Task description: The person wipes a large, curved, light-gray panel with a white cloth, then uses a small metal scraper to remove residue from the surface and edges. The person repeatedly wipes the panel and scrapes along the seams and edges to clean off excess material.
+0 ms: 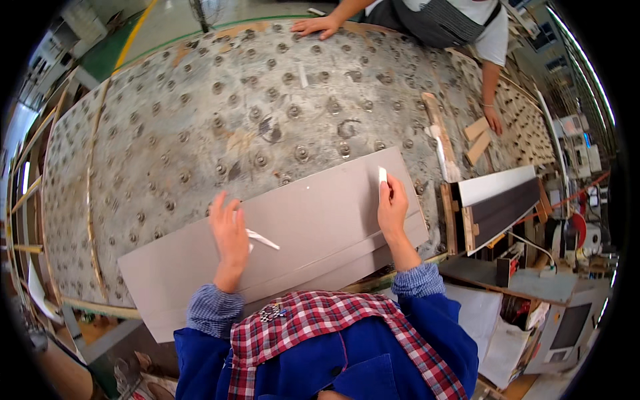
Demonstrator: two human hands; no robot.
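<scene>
A long grey-beige panel lies slantwise in front of me, with a lengthwise line near its close edge. Over its left half, my left hand has its fingers bent, with a thin white strip coming out beside the palm. The hand partly hides this strip and its fingers are slightly blurred. At the right end of the panel, my right hand pinches a small flat white piece that points upward between thumb and fingers. What the white piece is made of I cannot make out.
Beneath the panel is a large worn table studded with round rollers. Across it, another person rests one hand on its far edge and reaches toward wooden blocks. A wooden strip and dark boards lie to the right.
</scene>
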